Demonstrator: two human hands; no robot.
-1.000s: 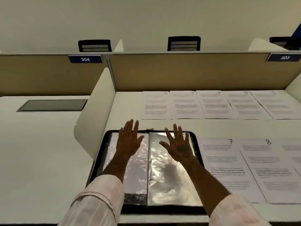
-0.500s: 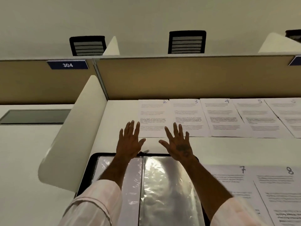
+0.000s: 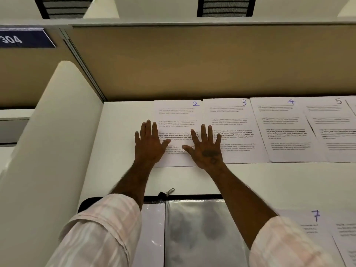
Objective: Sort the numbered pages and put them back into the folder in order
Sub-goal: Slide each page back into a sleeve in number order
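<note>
Seen from the person's head, looking down over a white desk (image 3: 119, 132) towards a tan partition wall (image 3: 192, 60).

The white printed sheet with a blue handwritten 2 (image 3: 177, 112) lies flat at the far side of the desk. It is the leftmost of a row that runs right through sheets marked 3 (image 3: 229, 116), 4 (image 3: 279, 128) and 5 (image 3: 331, 128). It sits edge to edge with sheet 3.

The left hand (image 3: 149, 143) is flat with fingers spread, over the sheet's left edge and partly over bare desk. The right hand (image 3: 207, 147) is equally flat and spread, over the seam between sheets 2 and 3. Neither grips anything. Whether the palms press on the paper or hover just above it cannot be told.

A single sheet is likely very light, thin and floppy, and easily creased. Lying flush on a smooth desk, it probably offers no edge to pinch from above. Sliding it nearer under flat fingers, or lifting its free left edge or near corner, seems the surest hold. The right hand could drag sheet 3 along.

Nearer, the black zip folder (image 3: 192, 196) lies open, showing glossy clear plastic sleeves (image 3: 202, 237), probably slippery. A sheet marked 7 (image 3: 316, 224) lies to its right.
</note>
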